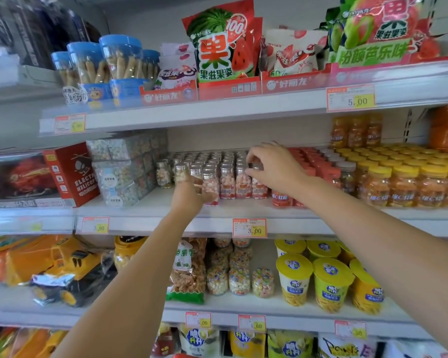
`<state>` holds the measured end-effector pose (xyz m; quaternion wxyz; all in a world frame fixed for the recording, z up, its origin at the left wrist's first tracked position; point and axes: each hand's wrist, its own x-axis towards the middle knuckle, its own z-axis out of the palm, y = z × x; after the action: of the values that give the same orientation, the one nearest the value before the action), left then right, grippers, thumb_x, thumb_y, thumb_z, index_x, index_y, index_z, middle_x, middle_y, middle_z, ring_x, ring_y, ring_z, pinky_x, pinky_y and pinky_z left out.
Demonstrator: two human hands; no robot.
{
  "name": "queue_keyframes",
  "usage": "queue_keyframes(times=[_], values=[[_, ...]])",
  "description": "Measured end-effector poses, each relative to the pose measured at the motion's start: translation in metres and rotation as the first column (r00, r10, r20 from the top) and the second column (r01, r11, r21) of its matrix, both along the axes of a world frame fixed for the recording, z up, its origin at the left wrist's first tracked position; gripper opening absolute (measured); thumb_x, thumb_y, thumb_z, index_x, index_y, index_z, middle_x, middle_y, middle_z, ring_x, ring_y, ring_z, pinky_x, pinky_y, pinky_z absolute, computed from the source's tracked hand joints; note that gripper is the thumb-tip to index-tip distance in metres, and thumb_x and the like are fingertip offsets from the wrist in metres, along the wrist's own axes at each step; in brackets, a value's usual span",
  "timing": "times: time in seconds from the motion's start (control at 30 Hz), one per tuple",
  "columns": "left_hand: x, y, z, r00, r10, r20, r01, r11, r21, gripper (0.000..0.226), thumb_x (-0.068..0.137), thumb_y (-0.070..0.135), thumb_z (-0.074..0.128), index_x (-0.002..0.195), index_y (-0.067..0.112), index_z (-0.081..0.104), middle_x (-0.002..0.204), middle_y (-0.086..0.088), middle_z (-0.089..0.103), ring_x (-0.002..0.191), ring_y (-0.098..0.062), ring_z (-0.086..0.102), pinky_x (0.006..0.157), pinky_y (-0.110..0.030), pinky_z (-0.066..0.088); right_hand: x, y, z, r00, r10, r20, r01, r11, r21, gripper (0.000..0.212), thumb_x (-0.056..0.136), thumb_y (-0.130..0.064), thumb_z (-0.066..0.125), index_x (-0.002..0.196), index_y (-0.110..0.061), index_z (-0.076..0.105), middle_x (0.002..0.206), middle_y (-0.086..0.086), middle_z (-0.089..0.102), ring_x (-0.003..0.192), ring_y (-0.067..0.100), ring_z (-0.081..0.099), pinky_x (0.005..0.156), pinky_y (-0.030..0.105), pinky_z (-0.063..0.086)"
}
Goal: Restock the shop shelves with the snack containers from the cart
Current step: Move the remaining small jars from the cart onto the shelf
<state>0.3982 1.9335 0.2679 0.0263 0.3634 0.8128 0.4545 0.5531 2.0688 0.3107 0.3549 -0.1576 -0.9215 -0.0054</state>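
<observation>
nearest, my left hand (189, 195): fingers curled round a silver-capped candy bottle (209, 186), at the front of the middle shelf (166, 210). next, my right hand (276, 167): thumb and fingertips pinching the cap of a front-row bottle (258, 188). behind: rows of matching bottles (217, 156), upright; red-lidded jars (312, 161) just to their right.

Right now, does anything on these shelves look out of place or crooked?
Yes. On the lower shelf, the yellow toy truck lies tilted in crumpled plastic wrap. The red helicopter box above it looks turned at an angle.
</observation>
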Motion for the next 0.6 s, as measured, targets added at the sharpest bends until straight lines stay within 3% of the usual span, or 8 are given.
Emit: queue_keyframes(times=[0.07, 0.13, 0.2, 0.23, 0.33, 0.47, 0.53, 0.6], values=[[0.012, -0.007, -0.007, 0.997, 0.068, -0.041, -0.064, 0.992, 0.106, 0.058, 0.082, 0.023, 0.073, 0.130, 0.010, 0.043, 0.122, -0.006, 0.057, 0.102, -0.020, 0.055, 0.083, -0.030, 0.045, 0.019, -0.017, -0.015, 0.995, 0.100, -0.004, -0.100, 0.993, -0.058, 0.014, 0.087, -0.030, 0.064, 0.092, -0.018, 0.059, 0.089, -0.007, 0.057, 0.082, 0.010, 0.049, 0.077, 0.028, 0.042], [0.033, -0.019, -0.022, 0.974, 0.148, -0.170, -0.108, 0.969, 0.222, 0.044, 0.087, 0.026, 0.066, 0.125, 0.012, 0.047, 0.120, -0.002, 0.056, 0.107, -0.018, 0.054, 0.086, -0.028, 0.044, 0.040, -0.030, -0.037, 0.989, 0.144, 0.016, -0.141, 0.981, -0.134, 0.014, 0.086, -0.027, 0.065, 0.085, -0.017, 0.056, 0.080, -0.008, 0.055, 0.069, 0.008, 0.047, 0.063, 0.026, 0.037], [0.065, -0.037, -0.046, 0.958, 0.149, -0.246, -0.070, 0.950, 0.304, 0.020, 0.093, 0.029, 0.058, 0.105, 0.014, 0.056, 0.101, 0.000, 0.060, 0.090, -0.013, 0.055, 0.072, -0.019, 0.042, 0.064, -0.041, -0.066, 0.986, 0.161, 0.044, -0.149, 0.967, -0.207, 0.020, 0.086, -0.027, 0.065, 0.078, -0.018, 0.050, 0.071, -0.010, 0.052, 0.063, 0.005, 0.046, 0.057, 0.025, 0.034], [0.081, -0.046, -0.060, 0.960, 0.106, -0.258, -0.026, 0.955, 0.297, 0.019, 0.094, 0.031, 0.054, 0.092, 0.013, 0.058, 0.086, -0.001, 0.061, 0.075, -0.012, 0.054, 0.061, -0.017, 0.038, 0.076, -0.046, -0.082, 0.984, 0.166, 0.062, -0.146, 0.958, -0.248, 0.023, 0.087, -0.028, 0.065, 0.075, -0.019, 0.047, 0.068, -0.010, 0.051, 0.060, 0.004, 0.045, 0.055, 0.024, 0.033], [0.126, -0.068, -0.119, 0.970, -0.103, -0.220, 0.135, 0.981, 0.137, 0.048, 0.097, 0.037, 0.047, 0.067, 0.000, 0.053, 0.058, -0.016, 0.054, 0.048, -0.020, 0.042, 0.047, -0.027, 0.027, 0.107, -0.058, -0.141, 0.965, 0.188, 0.181, -0.097, 0.903, -0.418, 0.027, 0.088, -0.027, 0.067, 0.074, -0.019, 0.044, 0.064, -0.010, 0.048, 0.056, 0.005, 0.041, 0.052, 0.022, 0.030], [0.163, -0.087, -0.215, 0.973, -0.230, -0.038, 0.224, 0.968, -0.116, 0.052, 0.095, 0.038, 0.050, 0.059, 0.002, 0.053, 0.054, -0.013, 0.058, 0.050, -0.025, 0.052, 0.053, -0.036, 0.040, 0.139, -0.060, -0.240, 0.918, 0.213, 0.336, 0.045, 0.784, -0.619, 0.020, 0.085, -0.026, 0.070, 0.085, -0.020, 0.051, 0.072, -0.011, 0.053, 0.065, 0.006, 0.049, 0.061, 0.023, 0.040], [0.173, -0.093, -0.262, 0.963, -0.258, 0.083, 0.271, 0.925, -0.266, 0.046, 0.094, 0.036, 0.053, 0.057, 0.008, 0.050, 0.054, -0.006, 0.058, 0.055, -0.022, 0.056, 0.052, -0.026, 0.041, 0.155, -0.058, -0.292, 0.877, 0.214, 0.430, 0.171, 0.698, -0.696, 0.018, 0.086, -0.024, 0.069, 0.095, -0.018, 0.055, 0.083, -0.004, 0.058, 0.075, 0.014, 0.054, 0.070, 0.032, 0.044], [0.178, -0.096, -0.309, 0.940, -0.251, 0.232, 0.327, 0.860, -0.391, 0.031, 0.093, 0.030, 0.056, 0.065, 0.017, 0.053, 0.062, 0.003, 0.056, 0.065, -0.016, 0.057, 0.053, -0.015, 0.037, 0.172, -0.057, -0.343, 0.820, 0.194, 0.539, 0.328, 0.613, -0.719, 0.025, 0.088, -0.026, 0.066, 0.108, -0.018, 0.054, 0.097, -0.002, 0.060, 0.086, 0.016, 0.058, 0.076, 0.031, 0.047]])
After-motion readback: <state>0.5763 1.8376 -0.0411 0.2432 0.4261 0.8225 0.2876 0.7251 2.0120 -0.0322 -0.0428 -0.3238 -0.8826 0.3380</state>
